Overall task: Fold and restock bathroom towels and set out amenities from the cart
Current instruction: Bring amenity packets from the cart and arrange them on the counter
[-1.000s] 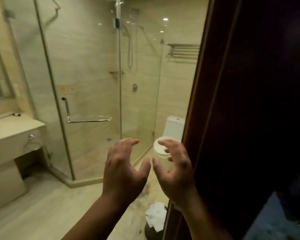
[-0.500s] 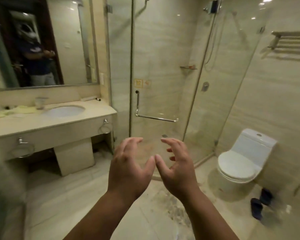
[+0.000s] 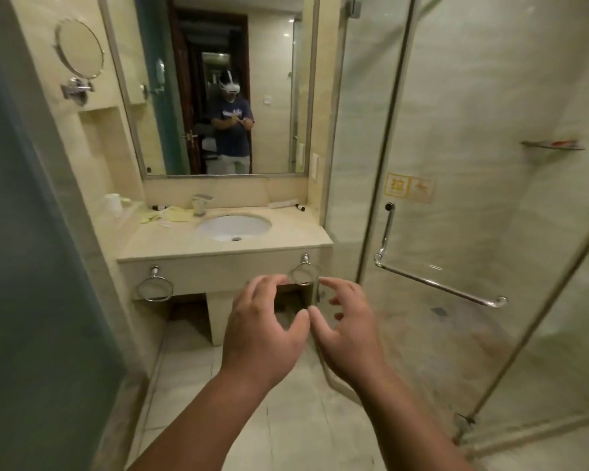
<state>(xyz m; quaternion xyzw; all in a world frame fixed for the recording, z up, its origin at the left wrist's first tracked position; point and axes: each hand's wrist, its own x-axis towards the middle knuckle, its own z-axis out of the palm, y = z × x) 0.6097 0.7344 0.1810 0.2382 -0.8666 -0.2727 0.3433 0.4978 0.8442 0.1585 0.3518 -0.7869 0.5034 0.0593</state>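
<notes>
Gaze swings left onto the sink (image 3: 234, 226) surface (image 3: 170, 244); left hand (image 3: 262, 331) and right hand (image 3: 351, 338) hover empty, loosely curled, so fetching towels likely comes next.

Polished stone, glass and chrome.
The table (image 3: 286, 240) is smooth cream stone, its sink (image 3: 233, 226) glossy white ceramic; the towel rings (image 3: 154, 289) and handle (image 3: 436, 283) are shiny metal, the shower door (image 3: 473, 205) clear glass, the floor (image 3: 198, 368) pale tile.

Sink (image 3: 234, 226) in counter (image 3: 296, 237); mirror (image 3: 218, 86) behind; shower door (image 3: 490, 198) right; towel rings (image 3: 154, 288) below.
</notes>
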